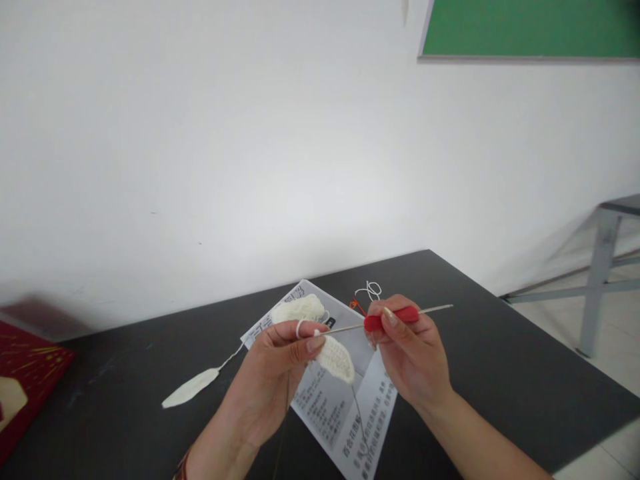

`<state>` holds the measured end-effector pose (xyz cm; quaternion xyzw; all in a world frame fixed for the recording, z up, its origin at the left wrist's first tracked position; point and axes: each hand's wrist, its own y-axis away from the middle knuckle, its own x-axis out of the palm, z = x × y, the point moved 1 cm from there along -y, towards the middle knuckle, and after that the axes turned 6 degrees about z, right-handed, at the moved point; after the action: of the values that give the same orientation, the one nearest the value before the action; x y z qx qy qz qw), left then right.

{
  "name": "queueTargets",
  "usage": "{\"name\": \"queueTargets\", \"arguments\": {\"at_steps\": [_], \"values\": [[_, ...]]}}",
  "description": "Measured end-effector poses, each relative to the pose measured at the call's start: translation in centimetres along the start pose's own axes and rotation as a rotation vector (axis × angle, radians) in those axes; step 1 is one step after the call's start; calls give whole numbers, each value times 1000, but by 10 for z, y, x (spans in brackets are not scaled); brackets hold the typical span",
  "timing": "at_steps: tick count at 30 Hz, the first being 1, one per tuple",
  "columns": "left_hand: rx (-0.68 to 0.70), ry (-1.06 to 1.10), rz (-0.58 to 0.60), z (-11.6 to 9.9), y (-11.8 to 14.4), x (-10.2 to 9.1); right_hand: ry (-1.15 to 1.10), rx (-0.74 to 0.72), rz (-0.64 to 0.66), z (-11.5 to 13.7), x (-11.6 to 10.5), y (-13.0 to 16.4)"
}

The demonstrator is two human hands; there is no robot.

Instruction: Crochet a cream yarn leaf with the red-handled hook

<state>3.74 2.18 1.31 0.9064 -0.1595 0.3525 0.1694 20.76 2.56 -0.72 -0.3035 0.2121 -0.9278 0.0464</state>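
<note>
My left hand (283, 360) pinches a small white crocheted piece (337, 360), shaped like a petal, with a strand of white yarn looped over its index finger. Closed around the red grip of a crochet hook (406, 315) is my right hand (415, 353). The hook's thin metal shaft reaches left to the edge of the crocheted piece at my left fingertips. A wire or tail hangs from the lower end of the piece. Behind my left hand lies a ball of white yarn (299, 309) on a printed sheet (345, 420).
On the black table (500, 373), a finished-looking white petal (191, 388) lies at left with a twisted tail. Loose white yarn (369, 291) and a small orange item (356, 305) sit behind my right hand. A red printed item (37, 373) is at far left; a metal-legged stool (597, 280) stands right.
</note>
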Motion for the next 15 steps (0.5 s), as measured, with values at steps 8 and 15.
{"name": "queueTargets", "arguments": {"at_steps": [8, 15], "values": [[-9, 30, 3, -1, 0, -2, -22, 2, 3, 0, 0, 1], [-16, 41, 14, -1, 0, -2, 1, -20, -10, 1, 0, 0]]}}
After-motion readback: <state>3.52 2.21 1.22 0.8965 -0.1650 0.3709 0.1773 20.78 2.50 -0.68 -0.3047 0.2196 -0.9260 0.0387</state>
